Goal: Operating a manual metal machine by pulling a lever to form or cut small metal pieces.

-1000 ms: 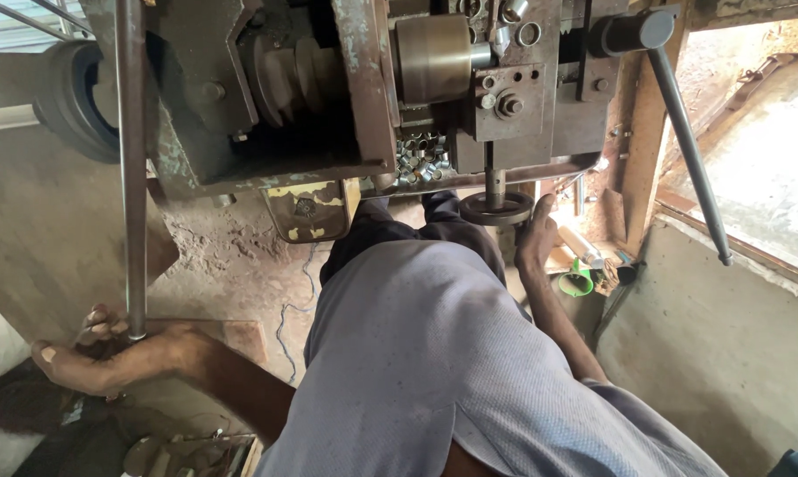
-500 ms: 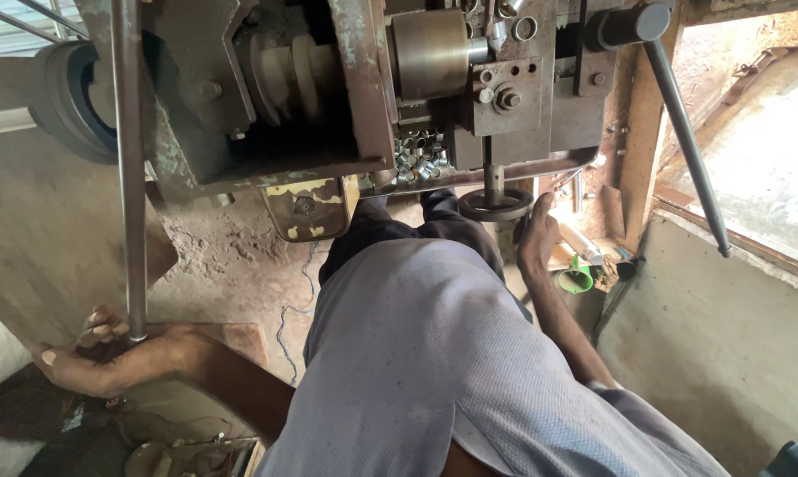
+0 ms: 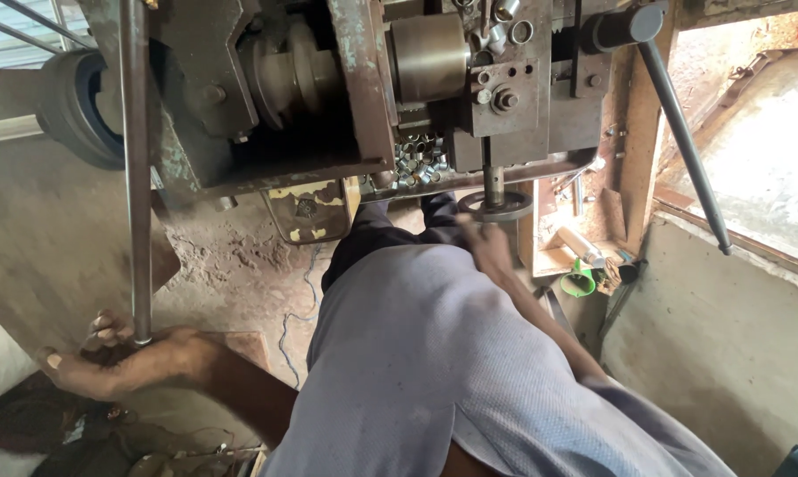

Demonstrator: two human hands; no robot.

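While I look down past my own grey shirt (image 3: 434, 353), nearest to me is my left hand (image 3: 121, 362), low and well to the left of the machine body (image 3: 328, 97), cupped under the bottom end of the long steel rod (image 3: 136, 177), fingers loosely curled round its tip, so it is holding the rod from below. That rod stands almost upright and runs up along the left side of the machine, top end out of view, so I judge the bar is seated and being steadied, not yet let go. Further out, my right hand (image 3: 487, 247) reaches just under the machine and touches the small round handwheel (image 3: 496, 205) on the vertical spindle; whether the fingers close round the rim I cannot tell, the hand is edge-on. Beyond that, a heap of small cut metal rings (image 3: 416, 161) lies on the ledge at the machine's base, which tells me pieces have already come off. Farthest right of the machine, the long dark lever (image 3: 681, 141) slants down untouched, with a green cup (image 3: 579, 281) below on the wooden shelf.
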